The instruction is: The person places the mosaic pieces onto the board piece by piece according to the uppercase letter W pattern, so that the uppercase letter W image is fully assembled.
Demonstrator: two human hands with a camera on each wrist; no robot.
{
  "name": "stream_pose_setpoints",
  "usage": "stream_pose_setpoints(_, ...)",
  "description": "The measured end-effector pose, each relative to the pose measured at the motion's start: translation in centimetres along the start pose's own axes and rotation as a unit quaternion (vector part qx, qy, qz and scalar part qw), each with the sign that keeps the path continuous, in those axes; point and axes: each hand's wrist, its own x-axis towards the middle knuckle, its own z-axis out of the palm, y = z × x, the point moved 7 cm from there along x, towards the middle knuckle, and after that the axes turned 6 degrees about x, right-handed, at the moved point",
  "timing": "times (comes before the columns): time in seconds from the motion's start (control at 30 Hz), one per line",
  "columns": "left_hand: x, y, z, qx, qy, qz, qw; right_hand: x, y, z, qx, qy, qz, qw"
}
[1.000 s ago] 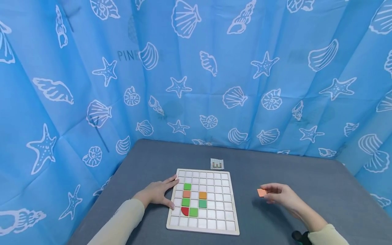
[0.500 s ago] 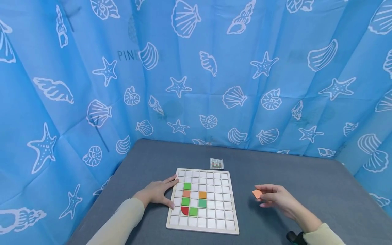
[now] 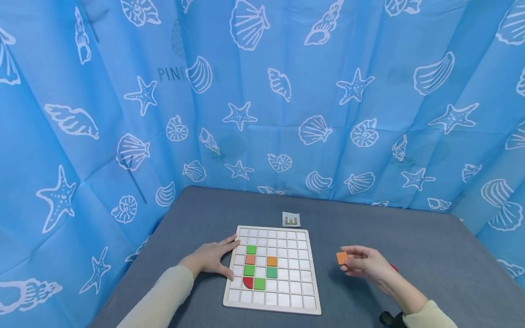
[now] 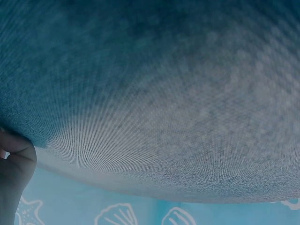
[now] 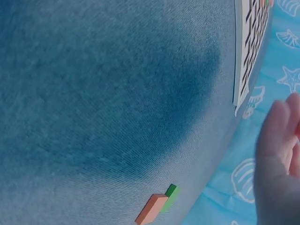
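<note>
A white gridded board (image 3: 283, 300) lies on the grey table, with several colored tiles in its cells. Green squares, a red quarter-round (image 3: 248, 283), a salmon square (image 3: 250, 259), an orange square (image 3: 272, 261) and a teal square (image 3: 272, 272) are among them. My left hand (image 3: 213, 259) rests along the board's left edge, fingers and thumb spread. To the right of the board, my right hand (image 3: 365, 263) pinches an orange square tile (image 3: 342, 258) above the table. In the right wrist view the hand shows at the right edge, but its tile is hidden.
A small printed card (image 3: 291, 219) with a grid pattern lies behind the board. The right wrist view shows a salmon block (image 5: 151, 209) and a green piece (image 5: 170, 198) on the table. Something red (image 3: 394, 267) peeks out behind the right wrist. A blue shell-print curtain (image 3: 262, 114) surrounds the table.
My right hand has moved a little left toward the board with the tile, which has turned and now shows a deeper orange. The left hand and board have stayed put.
</note>
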Motion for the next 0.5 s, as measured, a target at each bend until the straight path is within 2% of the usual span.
stream_pose_setpoints(0.13,-0.04,-0.11,0.06,-0.005,-0.003,-0.003,1.0000,0.02,-0.04,0.11,0.000,0.002,-0.004,1.0000)
stream_pose_setpoints(0.33,-0.08,-0.15,0.17,-0.009,-0.005,0.003,0.9999,0.04,0.01,0.11,-0.019,0.040,0.006,0.9990)
stream_pose_setpoints(0.5,-0.05,-0.17,0.10,-0.011,-0.007,0.001,0.9999,0.13,0.05,0.71,-0.006,0.052,0.008,0.9986)
